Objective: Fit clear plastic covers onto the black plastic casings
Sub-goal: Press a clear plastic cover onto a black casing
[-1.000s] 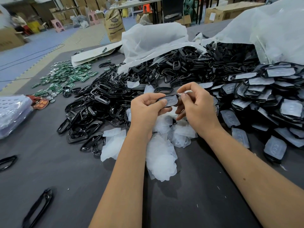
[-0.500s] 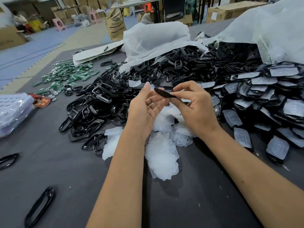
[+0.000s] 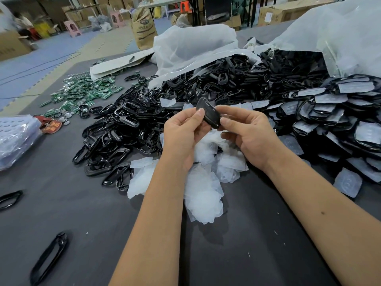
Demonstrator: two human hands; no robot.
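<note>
Casing in hand: we hold one black plastic casing (image 3: pixel 208 112) above the middle of the tabletop (image 3: pixel 247 234), tilted, its glossy rounded back toward the camera; whether a cover sits on it we cannot tell.
Left hand: our left hand (image 3: pixel 182 133) pinches the casing's near-left edge, thumb on top and fingers curled beneath.
Right hand: our right hand (image 3: pixel 246 130) grips the casing's right end between thumb and curled fingers.
Clear covers: directly under our hands lies a loose heap of clear covers (image 3: pixel 203 188), thin, milky-translucent, soft-edged sheets with moulded bumps.
Empty casings: left of and beyond the covers spreads a pile of bare casings (image 3: pixel 115 139), shiny black oblong rings with open centres, reaching toward the far edge.
Fitted pieces: toward the right edge is a stack of covered casings (image 3: pixel 338 120), black with frosted pale faces.
Bags: at the far edge, two white translucent plastic bags (image 3: pixel 195 44) lie open on their sides, black casings spilling from their mouths.
Circuit boards: toward the far left corner, small green circuit boards (image 3: pixel 82 91) are scattered flat.
Strays: two single black rings (image 3: pixel 49 259) lie apart near the left and near edges.
Tabletop: dark grey, matte, cloth-like.
</note>
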